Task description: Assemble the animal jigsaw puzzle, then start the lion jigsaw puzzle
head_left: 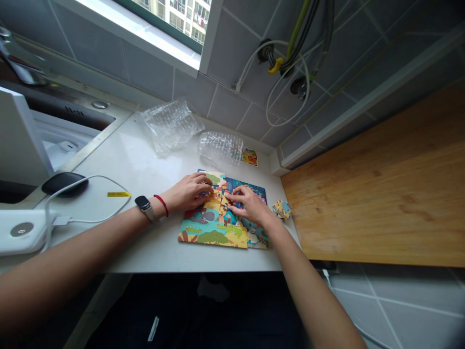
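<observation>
A partly assembled jigsaw puzzle (pixel 210 236) with bright cartoon animals lies on the white countertop, its yellow and teal pieces overlapping a dark blue printed board (pixel 262 193). My left hand (pixel 192 192) rests on the puzzle's upper left part, fingers slightly bent and apart, steadying nothing that I can see lifted. From the right, my right hand (pixel 251 205) reaches over the board and pinches a small yellow puzzle piece (pixel 225 199) close to the puzzle's middle. Fingers hide part of that piece. Beside my right wrist sits a small stack of loose puzzle pieces (pixel 282 209).
Crumpled clear plastic wrap (pixel 170 123) and bubble wrap (pixel 221 147) lie behind the puzzle, near a small picture card (pixel 250 156). At left are a black mouse-like object (pixel 64 184), a white cable and a white power strip (pixel 23 231). A wooden board (pixel 378 194) borders the right.
</observation>
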`<state>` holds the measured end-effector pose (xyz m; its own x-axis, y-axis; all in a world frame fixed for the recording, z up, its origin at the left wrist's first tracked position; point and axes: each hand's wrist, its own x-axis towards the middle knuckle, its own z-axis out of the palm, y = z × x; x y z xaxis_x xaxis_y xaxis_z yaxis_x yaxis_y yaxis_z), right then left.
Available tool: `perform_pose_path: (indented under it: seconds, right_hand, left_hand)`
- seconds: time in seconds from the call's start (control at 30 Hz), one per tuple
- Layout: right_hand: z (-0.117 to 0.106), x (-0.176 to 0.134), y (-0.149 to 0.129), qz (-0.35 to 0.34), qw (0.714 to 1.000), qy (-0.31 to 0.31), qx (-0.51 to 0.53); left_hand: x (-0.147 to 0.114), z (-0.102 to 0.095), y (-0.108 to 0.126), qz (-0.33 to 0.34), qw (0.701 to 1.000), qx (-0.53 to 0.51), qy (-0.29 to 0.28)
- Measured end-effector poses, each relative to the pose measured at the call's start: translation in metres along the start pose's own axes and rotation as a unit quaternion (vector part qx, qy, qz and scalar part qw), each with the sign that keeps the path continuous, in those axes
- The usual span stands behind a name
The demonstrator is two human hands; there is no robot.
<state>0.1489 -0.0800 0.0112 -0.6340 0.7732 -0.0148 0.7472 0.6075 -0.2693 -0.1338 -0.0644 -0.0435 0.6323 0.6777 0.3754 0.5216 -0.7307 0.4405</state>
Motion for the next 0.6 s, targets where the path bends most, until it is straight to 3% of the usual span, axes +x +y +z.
perform_pose_path:
  seconds: [0.17, 0.6]
  right_hand:
    - [-0.004, 0.007, 0.0, -0.016, 0.999, -0.044, -0.025]
    - [-0.01, 0.016, -0.008, -0.023, 0.995, -0.076, -0.053]
  left_hand:
    - [0.0, 0.0, 0.001, 0.001, 1.0, -0.002, 0.003]
    - [0.0, 0.002, 0.004, 0.011, 1.0, -0.026, 0.013]
